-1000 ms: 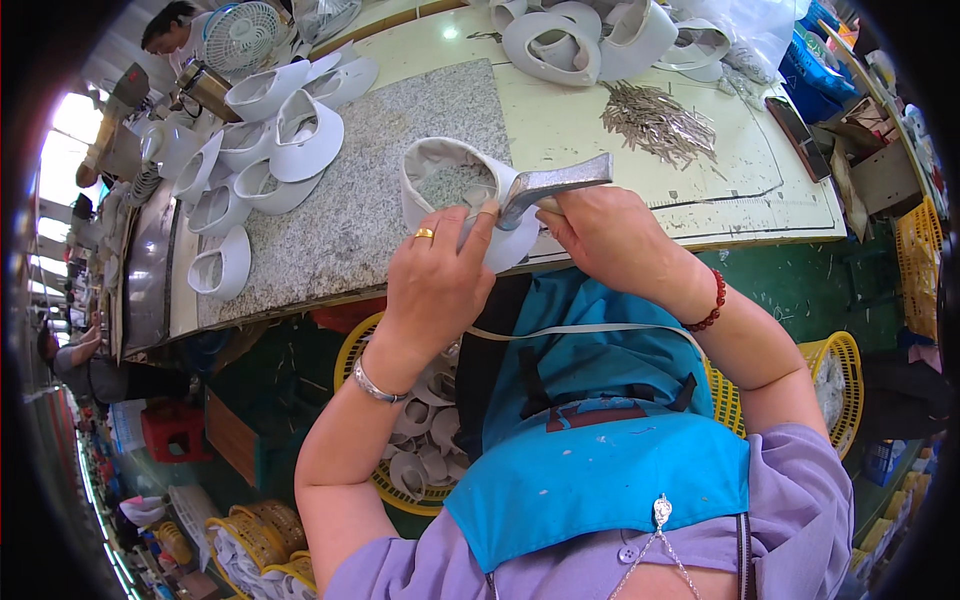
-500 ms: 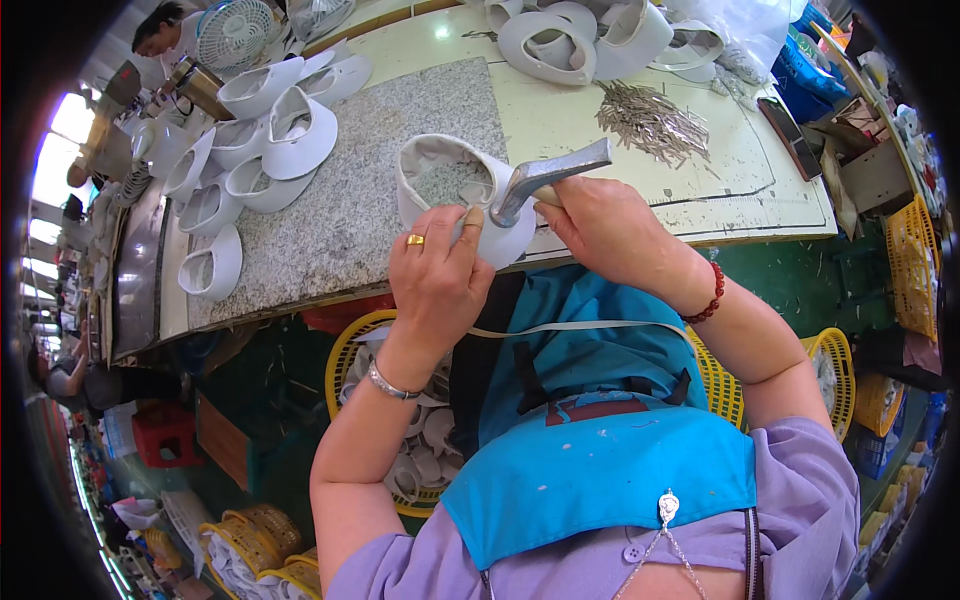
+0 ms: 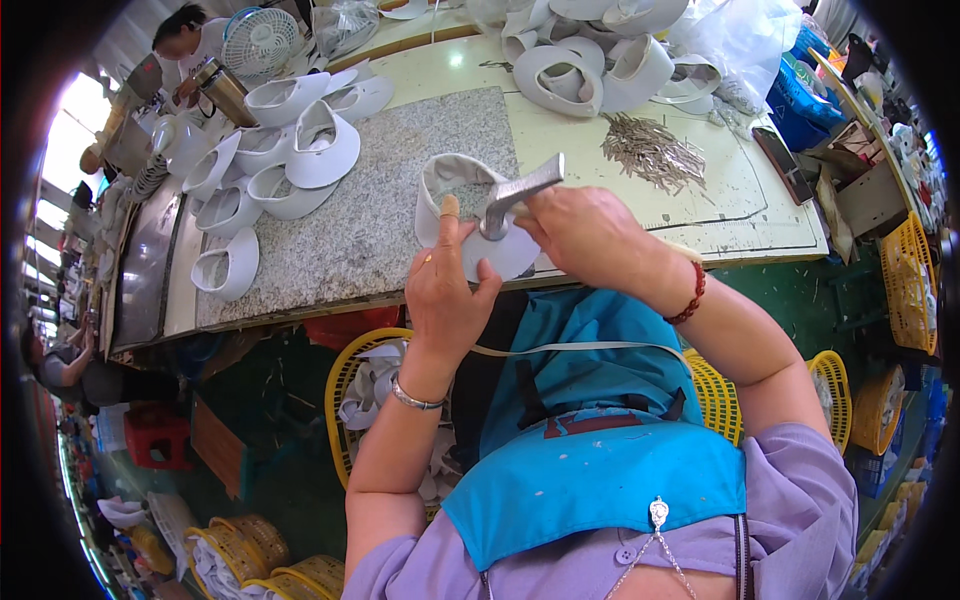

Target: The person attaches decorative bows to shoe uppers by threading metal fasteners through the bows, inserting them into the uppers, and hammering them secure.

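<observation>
A white piece like a shoe upper (image 3: 515, 255), with a round opening and a flat rounded front, lies at the near edge of the stone slab. My left hand (image 3: 445, 270) steadies it, the covered index finger at its rim and the thumb near its flat part; the other fingers are curled. My right hand (image 3: 595, 235) grips the handle of a metal hammer (image 3: 525, 195), whose round face rests on or just above the piece. Most of the handle is hidden in my fist.
Several similar white uppers (image 3: 325, 150) cluster on the slab (image 3: 400, 140) at left. More white uppers (image 3: 560, 80) are heaped at the back. A pile of thin metal strips (image 3: 655, 150) lies on the right. Yellow baskets (image 3: 345, 400) stand below the table edge.
The hammer head has come down and left onto the flat part of the upper. My left index finger has straightened along the rim, and the thumb has spread away from it.
</observation>
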The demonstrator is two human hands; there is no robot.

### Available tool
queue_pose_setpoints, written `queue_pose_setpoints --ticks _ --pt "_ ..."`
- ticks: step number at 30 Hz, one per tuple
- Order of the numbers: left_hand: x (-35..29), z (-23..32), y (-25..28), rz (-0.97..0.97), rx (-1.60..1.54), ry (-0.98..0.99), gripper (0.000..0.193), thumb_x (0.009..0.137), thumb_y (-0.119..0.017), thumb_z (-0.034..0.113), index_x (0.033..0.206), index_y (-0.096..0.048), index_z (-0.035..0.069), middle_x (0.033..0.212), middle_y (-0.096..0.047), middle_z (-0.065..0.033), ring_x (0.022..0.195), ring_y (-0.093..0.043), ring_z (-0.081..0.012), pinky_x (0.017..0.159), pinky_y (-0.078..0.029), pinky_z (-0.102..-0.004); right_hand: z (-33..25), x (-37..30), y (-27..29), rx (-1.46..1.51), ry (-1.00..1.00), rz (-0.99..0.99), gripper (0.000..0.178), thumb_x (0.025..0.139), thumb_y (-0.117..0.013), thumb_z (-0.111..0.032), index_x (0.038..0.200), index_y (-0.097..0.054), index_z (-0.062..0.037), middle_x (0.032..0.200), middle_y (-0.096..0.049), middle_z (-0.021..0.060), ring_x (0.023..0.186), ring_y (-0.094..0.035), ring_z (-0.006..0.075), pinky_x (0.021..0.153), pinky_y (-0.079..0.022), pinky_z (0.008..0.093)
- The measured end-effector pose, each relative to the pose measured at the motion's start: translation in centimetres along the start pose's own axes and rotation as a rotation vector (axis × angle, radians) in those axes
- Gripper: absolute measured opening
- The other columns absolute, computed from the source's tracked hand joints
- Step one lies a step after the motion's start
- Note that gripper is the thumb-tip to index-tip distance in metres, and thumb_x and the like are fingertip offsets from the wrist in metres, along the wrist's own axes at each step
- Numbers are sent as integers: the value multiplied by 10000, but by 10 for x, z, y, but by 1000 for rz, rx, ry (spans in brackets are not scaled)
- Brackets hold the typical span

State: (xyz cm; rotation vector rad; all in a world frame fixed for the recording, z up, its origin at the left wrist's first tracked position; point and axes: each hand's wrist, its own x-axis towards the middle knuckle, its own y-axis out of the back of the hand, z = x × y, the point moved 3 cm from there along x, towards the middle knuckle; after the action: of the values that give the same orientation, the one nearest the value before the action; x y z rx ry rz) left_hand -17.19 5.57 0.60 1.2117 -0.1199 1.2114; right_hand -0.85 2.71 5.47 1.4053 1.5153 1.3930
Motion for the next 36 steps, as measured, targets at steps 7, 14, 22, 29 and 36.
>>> queue_pose_setpoints --ticks 7,14,22,29,36 --pt "2 -6 -3 72 -106 39 792 659 -657 28 1371 -311 9 1046 -602 -151 915 -617 -283 798 -474 -374 -6 -7 0 22 97 309 129 837 -556 -149 914 -624 -72 775 -623 127 694 -625 292 572 -505 382" --pt "1 -8 2 -11 -61 85 772 680 -643 22 1367 -294 -21 1208 -537 -198 1014 -610 -297 851 -488 -354 -11 5 28 93 120 191 233 874 -529 -226 847 -615 -11 755 -613 186 704 -585 388 649 -473 436" --pt "10 -4 -3 17 42 -105 702 677 -621 66 1333 -377 8 1172 -549 -150 1009 -561 -285 848 -432 -401 9 -4 16 93 -69 27 165 838 -552 -177 864 -609 -25 822 -629 154 747 -615 345 654 -466 450" --pt "34 -13 7 -110 84 -131 399 665 -604 68 1059 -636 118 970 -560 -54 895 -547 -238 786 -399 -372 57 -54 40 333 -176 280 228 831 -566 -47 1047 -597 21 787 -597 115 674 -546 208 642 -444 326" --pt "87 -85 79 327 530 16 392 707 -622 110 1099 -610 93 1053 -547 -83 965 -531 -271 809 -414 -402 187 -164 30 299 -499 572 243 896 -547 -110 1106 -568 10 883 -621 108 788 -586 150 723 -464 292"
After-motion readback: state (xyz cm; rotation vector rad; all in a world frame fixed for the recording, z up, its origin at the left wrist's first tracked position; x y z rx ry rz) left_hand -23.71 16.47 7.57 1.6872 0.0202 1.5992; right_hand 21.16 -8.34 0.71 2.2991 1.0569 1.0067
